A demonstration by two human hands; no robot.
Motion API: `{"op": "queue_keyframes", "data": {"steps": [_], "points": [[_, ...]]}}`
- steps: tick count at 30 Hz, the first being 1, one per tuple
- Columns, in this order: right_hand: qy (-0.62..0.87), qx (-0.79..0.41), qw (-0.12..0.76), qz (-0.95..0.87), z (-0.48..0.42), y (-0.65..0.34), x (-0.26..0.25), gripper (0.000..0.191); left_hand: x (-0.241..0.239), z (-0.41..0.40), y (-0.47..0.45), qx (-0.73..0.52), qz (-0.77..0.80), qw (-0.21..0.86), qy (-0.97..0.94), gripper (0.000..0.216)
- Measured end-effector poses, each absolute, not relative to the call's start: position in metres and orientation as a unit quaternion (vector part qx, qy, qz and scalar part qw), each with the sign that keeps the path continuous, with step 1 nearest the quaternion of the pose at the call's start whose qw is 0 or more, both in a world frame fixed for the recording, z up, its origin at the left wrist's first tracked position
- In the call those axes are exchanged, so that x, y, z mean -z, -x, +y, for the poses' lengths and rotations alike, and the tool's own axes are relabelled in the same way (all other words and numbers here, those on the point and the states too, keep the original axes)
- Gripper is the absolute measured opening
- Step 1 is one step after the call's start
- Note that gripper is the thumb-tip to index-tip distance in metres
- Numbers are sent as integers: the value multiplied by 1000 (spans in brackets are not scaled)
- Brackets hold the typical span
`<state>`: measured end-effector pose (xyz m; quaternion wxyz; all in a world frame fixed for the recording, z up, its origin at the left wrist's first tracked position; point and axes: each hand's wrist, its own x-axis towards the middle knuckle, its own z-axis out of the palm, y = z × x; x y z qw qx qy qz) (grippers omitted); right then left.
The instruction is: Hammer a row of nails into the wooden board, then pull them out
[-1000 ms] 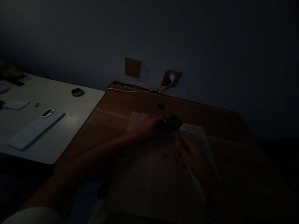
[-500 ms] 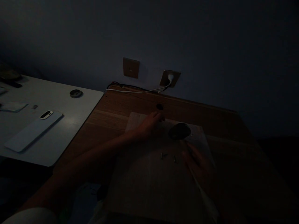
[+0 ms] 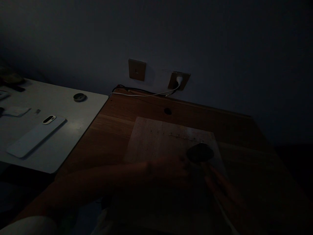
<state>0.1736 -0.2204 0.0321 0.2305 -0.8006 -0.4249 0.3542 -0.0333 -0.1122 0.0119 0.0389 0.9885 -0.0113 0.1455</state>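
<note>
The scene is very dark. A pale wooden board (image 3: 156, 137) lies on a brown desk (image 3: 114, 124). On the board's right side sits a dark rounded object (image 3: 200, 152). My left hand (image 3: 168, 168) reaches across the board's near part, its fingertips close to that dark object; the fingers are too dim to read. My right hand (image 3: 225, 191) lies low at the right with fingers stretched toward the object, and a thin pale stick or cable (image 3: 223, 213) runs beside it. A row of tiny specks (image 3: 181, 137) lies on the board.
A white table (image 3: 61, 130) adjoins the desk on the left, with a white phone (image 3: 36, 135), a small round dark dish (image 3: 80, 97) and other small items. On the wall are a switch plate (image 3: 137, 69) and a socket (image 3: 178, 81) with a white plug and cable. A hole (image 3: 167, 111) marks the desk.
My left hand has pulled back from the board's far edge to its near part. The dark object has shifted right and nearer. The small screws seen earlier are now covered by my hands.
</note>
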Motion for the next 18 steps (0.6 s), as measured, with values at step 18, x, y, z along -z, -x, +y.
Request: {"op": "queue_keyframes", "data": {"steps": [18], "points": [[790, -343, 244, -446, -221, -169, -33, 63, -23, -59, 70, -181, 58, 34, -981, 16]]}}
